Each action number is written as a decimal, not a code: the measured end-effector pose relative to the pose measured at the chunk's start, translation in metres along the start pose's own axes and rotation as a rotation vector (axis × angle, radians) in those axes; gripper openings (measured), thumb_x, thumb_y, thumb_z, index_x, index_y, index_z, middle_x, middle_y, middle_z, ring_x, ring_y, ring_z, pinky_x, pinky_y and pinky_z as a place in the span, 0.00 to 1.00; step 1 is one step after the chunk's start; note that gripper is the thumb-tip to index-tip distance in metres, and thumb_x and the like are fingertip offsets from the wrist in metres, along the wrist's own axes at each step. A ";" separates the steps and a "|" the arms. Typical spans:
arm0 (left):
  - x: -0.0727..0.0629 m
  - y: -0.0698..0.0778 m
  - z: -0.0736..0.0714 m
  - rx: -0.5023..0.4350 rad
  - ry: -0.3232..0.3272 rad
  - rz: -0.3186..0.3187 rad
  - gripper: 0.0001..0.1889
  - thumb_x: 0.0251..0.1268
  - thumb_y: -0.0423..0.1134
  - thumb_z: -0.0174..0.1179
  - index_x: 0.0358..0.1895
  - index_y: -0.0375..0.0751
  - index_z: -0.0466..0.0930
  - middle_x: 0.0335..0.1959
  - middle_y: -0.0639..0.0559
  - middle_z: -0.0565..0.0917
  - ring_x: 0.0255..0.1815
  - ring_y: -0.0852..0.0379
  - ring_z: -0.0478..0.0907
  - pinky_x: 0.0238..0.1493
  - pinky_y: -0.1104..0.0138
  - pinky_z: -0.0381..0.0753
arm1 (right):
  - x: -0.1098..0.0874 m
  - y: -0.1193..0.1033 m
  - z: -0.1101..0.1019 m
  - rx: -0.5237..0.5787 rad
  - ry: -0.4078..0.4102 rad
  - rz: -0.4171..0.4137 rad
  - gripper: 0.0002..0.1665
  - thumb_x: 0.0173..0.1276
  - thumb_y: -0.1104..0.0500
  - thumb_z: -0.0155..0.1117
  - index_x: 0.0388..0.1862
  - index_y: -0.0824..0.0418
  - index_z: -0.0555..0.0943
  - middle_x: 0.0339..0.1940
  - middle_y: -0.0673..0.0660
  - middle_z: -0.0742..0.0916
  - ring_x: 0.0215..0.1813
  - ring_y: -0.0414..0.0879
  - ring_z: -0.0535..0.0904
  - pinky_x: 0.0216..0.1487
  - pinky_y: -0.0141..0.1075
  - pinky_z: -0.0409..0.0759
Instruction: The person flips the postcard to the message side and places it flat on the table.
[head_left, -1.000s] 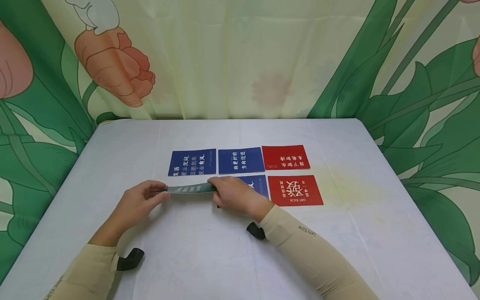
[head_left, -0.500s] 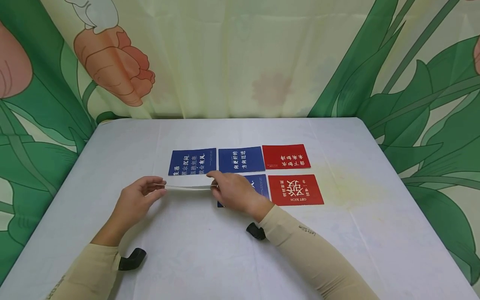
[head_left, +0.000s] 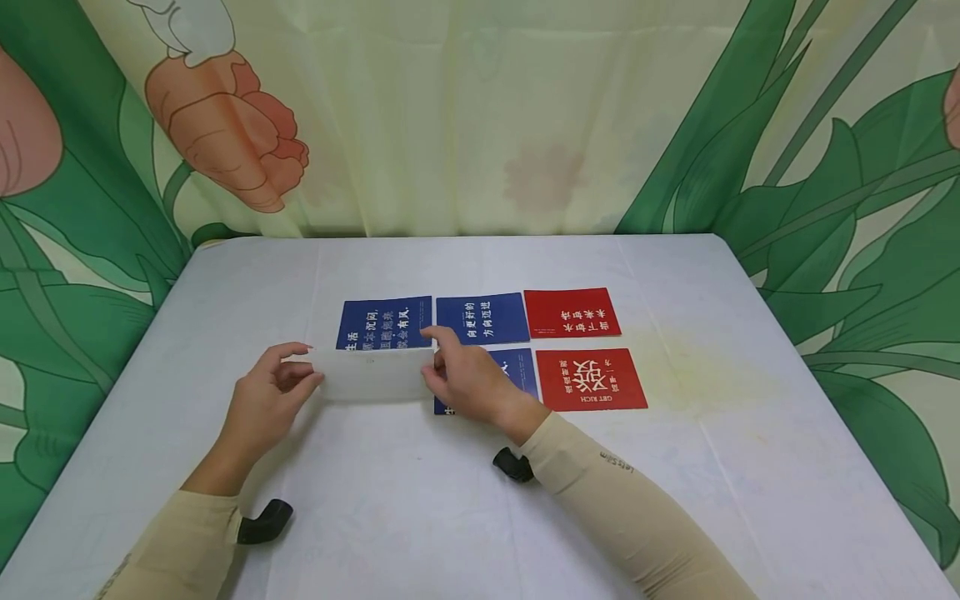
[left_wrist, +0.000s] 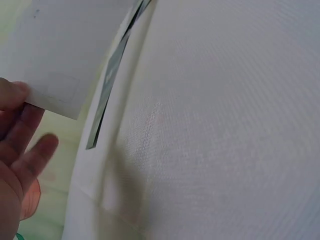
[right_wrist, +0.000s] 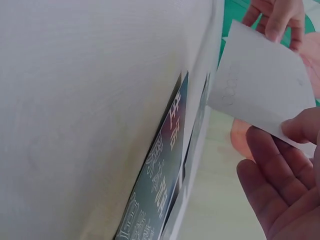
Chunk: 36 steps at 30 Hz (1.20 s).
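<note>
Pinching one card (head_left: 378, 377): two hands (head_left: 262, 396) (head_left: 474, 379); five cards (head_left: 386, 323) (head_left: 482, 319) (head_left: 572, 313) (head_left: 517, 371) (head_left: 592, 379) flat.

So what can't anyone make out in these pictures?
- Far face of the held card: turned away in every view.
- Small marks on it: right wrist view, too faint.
- Much of the lower blue card: head view, behind the right hand.
- Rest of the left hand: left wrist view, cut by frame edge.

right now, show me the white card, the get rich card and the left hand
white card (head_left: 375, 377): head view, middle of its white side
get rich card (head_left: 591, 380): head view, centre of its printed face
left hand (head_left: 258, 403): head view, back of the hand
</note>
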<state>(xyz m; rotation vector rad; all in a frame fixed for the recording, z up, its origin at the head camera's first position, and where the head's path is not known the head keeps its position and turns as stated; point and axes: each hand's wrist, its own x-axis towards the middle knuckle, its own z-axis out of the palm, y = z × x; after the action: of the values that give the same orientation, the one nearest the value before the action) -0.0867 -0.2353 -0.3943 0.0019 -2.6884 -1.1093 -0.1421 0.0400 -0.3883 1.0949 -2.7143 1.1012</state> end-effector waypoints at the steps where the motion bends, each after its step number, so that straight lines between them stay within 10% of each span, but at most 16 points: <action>1: 0.000 0.000 0.000 -0.008 -0.005 -0.007 0.21 0.66 0.28 0.64 0.60 0.32 0.70 0.41 0.36 0.86 0.44 0.38 0.85 0.42 0.69 0.84 | 0.000 0.000 0.000 0.017 0.016 -0.001 0.29 0.72 0.66 0.60 0.68 0.68 0.62 0.30 0.53 0.84 0.21 0.37 0.73 0.24 0.29 0.73; 18: -0.002 0.000 0.006 -0.017 0.045 0.077 0.17 0.61 0.23 0.67 0.54 0.30 0.82 0.52 0.36 0.82 0.45 0.41 0.83 0.44 0.90 0.66 | -0.002 -0.001 0.007 0.097 0.198 0.028 0.19 0.68 0.70 0.64 0.56 0.70 0.71 0.49 0.61 0.76 0.39 0.45 0.78 0.42 0.31 0.78; 36: -0.002 -0.003 0.004 -0.046 -0.060 0.090 0.31 0.58 0.24 0.69 0.66 0.28 0.72 0.63 0.36 0.71 0.50 0.43 0.78 0.51 0.88 0.67 | -0.003 -0.003 0.005 0.137 0.031 0.144 0.39 0.68 0.65 0.68 0.74 0.71 0.64 0.71 0.62 0.68 0.48 0.46 0.76 0.48 0.29 0.79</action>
<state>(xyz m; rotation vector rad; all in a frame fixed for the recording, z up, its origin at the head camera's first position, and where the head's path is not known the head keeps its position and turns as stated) -0.0856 -0.2342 -0.3991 -0.1614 -2.6845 -1.1614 -0.1369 0.0370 -0.3907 0.8984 -2.7670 1.3298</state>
